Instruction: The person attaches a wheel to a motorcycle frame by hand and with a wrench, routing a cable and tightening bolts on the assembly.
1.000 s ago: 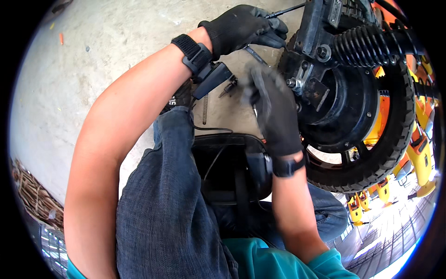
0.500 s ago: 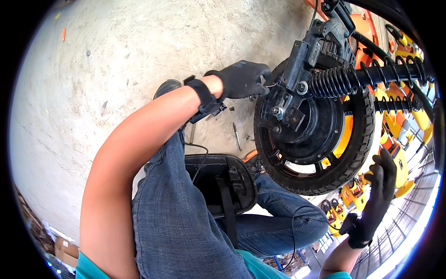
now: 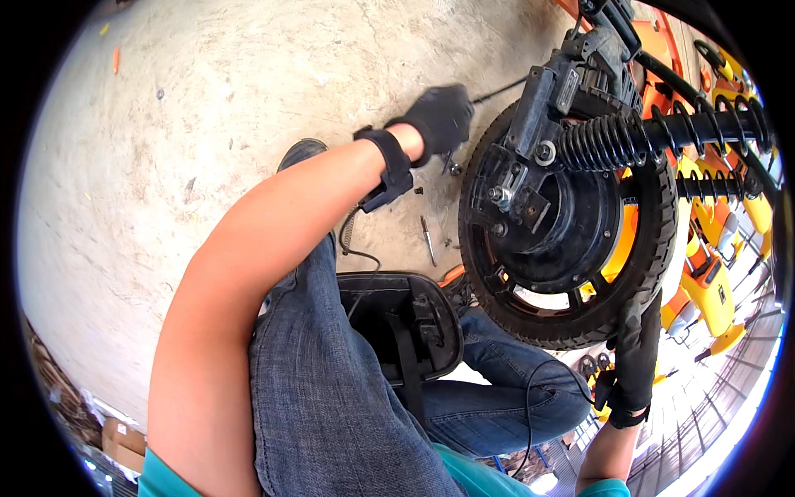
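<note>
A wheel with a knobbly black tyre [image 3: 658,269] and a dark round hub [image 3: 571,257] stands on my right. My left hand [image 3: 443,120], in a black glove, is closed in a fist left of the wheel's upper part. A thin black cable [image 3: 499,89] runs from that fist toward the dark bracket [image 3: 534,116] above the hub. A bolt with a nut [image 3: 499,194] shows on the bracket's lower end. My right hand [image 3: 638,344], also gloved, presses against the tyre's lower right edge, its fingers curled there and partly hidden.
A black open container [image 3: 451,348] sits between my legs. On the concrete floor lie a slim metal tool [image 3: 427,240] and small dark parts. Black coil springs [image 3: 613,142] extend right of the wheel. Yellow and orange machines [image 3: 710,290] stand beyond it.
My left hand has pulled up and left from the bracket, and a cable now stretches from it. My right hand, open in the air before, has moved left onto the tyre.
</note>
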